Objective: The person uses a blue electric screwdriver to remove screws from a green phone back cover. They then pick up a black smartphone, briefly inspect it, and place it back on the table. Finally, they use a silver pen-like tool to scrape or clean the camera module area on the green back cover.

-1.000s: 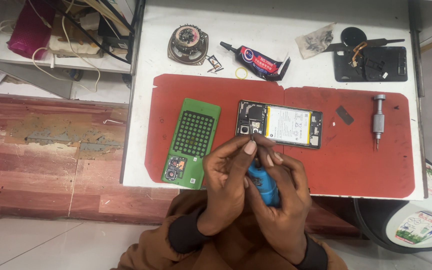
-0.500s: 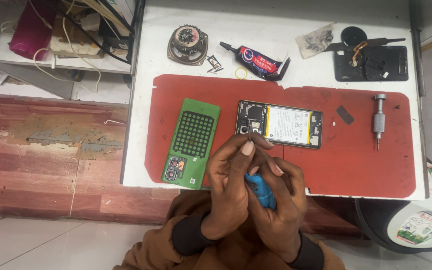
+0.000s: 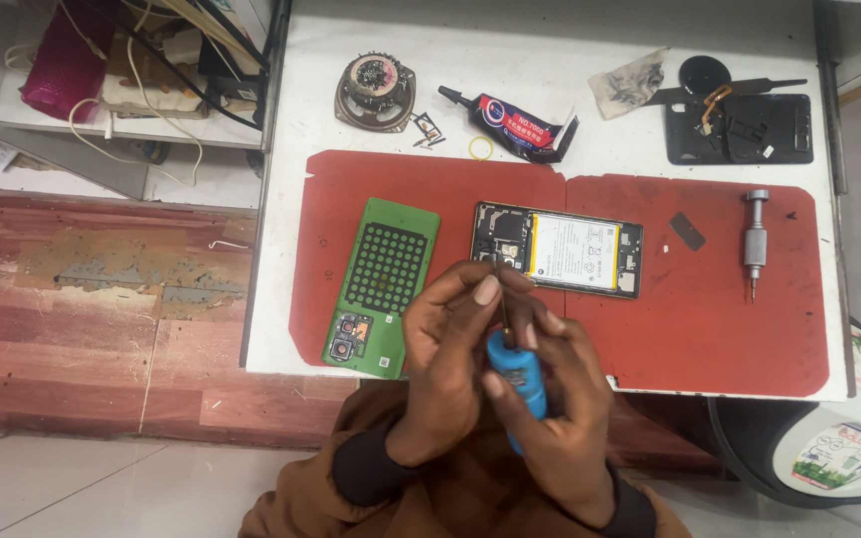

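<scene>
Gripping w/ both hands at the near table edge: left hand (image 3: 450, 369) was curled, thumb and forefinger pinched round the thin dark shaft of a blue-handled screwdriver (image 3: 518, 371), wrist bent inward, dark cuff showing. Right hand (image 3: 555, 408) was closed round the blue handle from the other side, fingers wrapped, thumb across the front. Tool stood roughly upright, tip up, between the two hands, over the front edge of the red mat (image 3: 450, 189).

Left to right otherwise: pink pouch (image 3: 64, 55) and tangled cables on a shelf at far left, worn wooden floor below. On the white table (image 3: 291, 199), a round speaker part (image 3: 375, 92), then a glue tube (image 3: 515, 125) w/ a small yellow ring beside it. On the mat, a green back cover (image 3: 383, 284) lay just left of the hands; an opened phone (image 3: 556, 249), battery showing, lay just beyond the fingertips. Further right, a small dark chip, then a metal driver (image 3: 754, 242). Black phone parts (image 3: 739, 128) sat at the far right corner.
</scene>
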